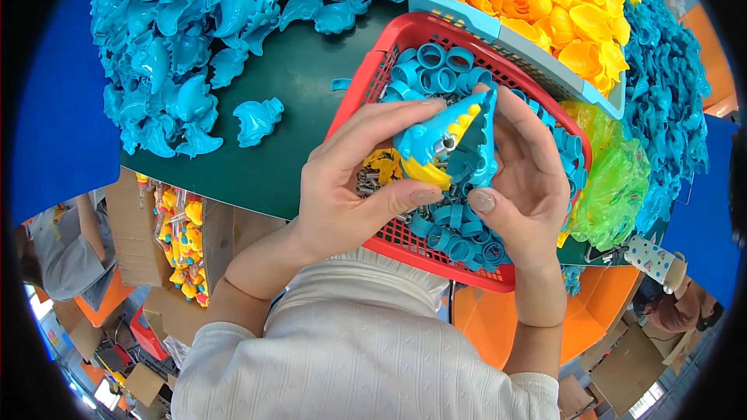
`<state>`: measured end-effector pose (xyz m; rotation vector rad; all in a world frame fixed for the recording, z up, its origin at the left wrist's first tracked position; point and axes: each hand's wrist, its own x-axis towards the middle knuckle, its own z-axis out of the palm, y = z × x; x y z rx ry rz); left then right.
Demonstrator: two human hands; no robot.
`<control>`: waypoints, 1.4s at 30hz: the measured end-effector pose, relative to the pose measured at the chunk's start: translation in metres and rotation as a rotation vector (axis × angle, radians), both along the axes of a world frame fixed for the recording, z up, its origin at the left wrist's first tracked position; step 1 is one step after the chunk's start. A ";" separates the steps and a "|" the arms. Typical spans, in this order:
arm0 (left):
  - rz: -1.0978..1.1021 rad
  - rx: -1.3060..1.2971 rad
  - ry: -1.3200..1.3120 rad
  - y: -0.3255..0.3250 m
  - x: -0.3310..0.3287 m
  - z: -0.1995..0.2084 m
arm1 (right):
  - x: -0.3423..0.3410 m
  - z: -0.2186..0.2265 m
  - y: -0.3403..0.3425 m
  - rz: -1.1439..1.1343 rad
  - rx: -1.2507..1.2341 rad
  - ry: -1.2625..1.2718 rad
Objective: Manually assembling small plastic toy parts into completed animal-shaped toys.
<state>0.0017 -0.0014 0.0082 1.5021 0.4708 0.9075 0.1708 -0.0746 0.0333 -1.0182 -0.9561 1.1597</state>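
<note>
A blue-and-yellow toy shell half (426,140) with a silver insert (446,145) is gripped by the left hand (336,177); a second blue shell half (487,154) is pinched by the right hand (535,198). The insert appears seated; the halves are left gaping. Below, blue rings (433,55) in a red basket (381,54) are partly obscured. Blue shells (167,47) are piled on the green counter (311,70); yellow shells (580,19) are heaped in a light-blue basket (455,9).

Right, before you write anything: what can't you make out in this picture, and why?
All in the head view:
Far side of the blue-and-yellow shell: faces away from the camera.
Floor of the red basket: covered by blue rings and other parts.
Far end of the light-blue basket: cut off by the top edge.
Green bag: crumpled plastic obscures any contents.
</note>
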 end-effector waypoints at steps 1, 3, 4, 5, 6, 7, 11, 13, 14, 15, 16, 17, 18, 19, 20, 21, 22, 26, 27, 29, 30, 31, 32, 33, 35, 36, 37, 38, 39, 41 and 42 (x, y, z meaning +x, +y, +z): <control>0.021 -0.026 -0.036 0.000 0.001 -0.001 | -0.001 0.001 0.000 -0.002 0.021 -0.006; 0.043 -0.052 -0.073 -0.002 0.002 -0.002 | -0.003 0.000 0.000 -0.002 0.042 -0.012; 0.012 -0.115 -0.108 -0.004 0.002 -0.002 | -0.003 -0.001 -0.002 0.022 0.043 -0.014; -0.020 -0.177 -0.142 -0.006 0.003 -0.002 | -0.003 -0.002 -0.002 0.045 0.044 -0.016; -0.020 -0.177 -0.142 -0.006 0.004 0.001 | -0.004 -0.002 -0.002 0.045 0.045 -0.017; -0.040 -0.223 -0.130 -0.007 0.005 0.004 | -0.004 -0.001 -0.002 0.042 0.022 -0.019; -0.062 -0.235 -0.029 -0.009 0.008 0.008 | -0.003 -0.002 -0.003 0.053 0.018 -0.050; -0.046 -0.220 -0.063 -0.010 0.009 0.009 | -0.003 -0.001 -0.004 0.070 0.026 -0.060; -0.053 -0.288 -0.043 -0.009 0.010 0.011 | -0.003 -0.001 -0.004 0.067 0.014 -0.059; -0.060 -0.355 -0.023 -0.009 0.010 0.012 | -0.003 -0.001 -0.004 0.064 0.002 -0.057; -0.061 -0.354 -0.020 -0.008 0.009 0.011 | -0.002 -0.001 -0.004 0.063 0.003 -0.055; -0.065 -0.371 -0.033 -0.007 0.008 0.010 | -0.002 -0.001 -0.005 0.057 0.012 -0.060; -0.069 -0.387 -0.046 -0.007 0.007 0.009 | -0.001 -0.001 -0.005 0.052 0.021 -0.065; -0.068 -0.385 -0.045 -0.006 0.008 0.009 | -0.001 0.000 -0.005 0.053 0.023 -0.063; -0.051 -0.397 -0.073 -0.006 0.009 0.008 | -0.001 0.002 -0.005 0.043 0.033 -0.157; -0.033 -0.409 -0.103 -0.007 0.009 0.008 | -0.001 0.003 -0.006 0.033 0.043 -0.252; -0.034 -0.407 -0.101 -0.007 0.009 0.007 | -0.001 0.002 -0.006 0.033 0.045 -0.251; -0.036 -0.278 -0.015 -0.009 0.011 0.001 | -0.003 -0.001 -0.009 -0.005 0.051 -0.458; -0.053 -0.168 0.009 -0.008 0.010 0.000 | -0.004 -0.001 -0.009 -0.021 0.040 -0.418; -0.050 -0.097 0.016 -0.009 0.011 0.000 | -0.003 -0.002 -0.008 -0.037 0.028 -0.377; -0.051 -0.098 0.016 -0.009 0.011 0.000 | -0.002 -0.002 -0.008 -0.025 0.051 -0.384; -0.047 -0.093 0.012 -0.009 0.011 0.000 | -0.001 -0.002 -0.008 -0.013 0.074 -0.391; -0.043 -0.089 0.009 -0.009 0.011 0.000 | 0.000 -0.001 -0.007 -0.014 0.073 -0.392; -0.043 -0.090 0.008 -0.009 0.010 0.000 | 0.000 0.000 -0.007 -0.012 0.068 -0.336; -0.020 -0.145 -0.053 -0.010 0.008 -0.001 | 0.001 0.000 -0.006 -0.005 0.063 -0.280; -0.016 -0.146 -0.053 -0.009 0.006 -0.002 | 0.002 0.000 -0.006 0.003 0.075 -0.302; -0.029 -0.072 -0.035 -0.005 0.004 -0.004 | 0.003 0.000 -0.006 0.008 0.085 -0.325; -0.041 0.002 -0.016 -0.003 0.003 -0.005 | 0.004 -0.001 -0.006 0.009 0.083 -0.327; -0.040 0.000 -0.018 -0.001 0.003 -0.005 | 0.004 -0.002 -0.007 0.024 0.076 -0.297; -0.018 0.162 0.090 0.001 0.003 -0.004 | 0.003 -0.002 -0.007 0.043 0.069 -0.267; -0.015 0.160 0.089 0.000 0.003 -0.003 | 0.003 -0.001 -0.007 0.053 0.056 -0.213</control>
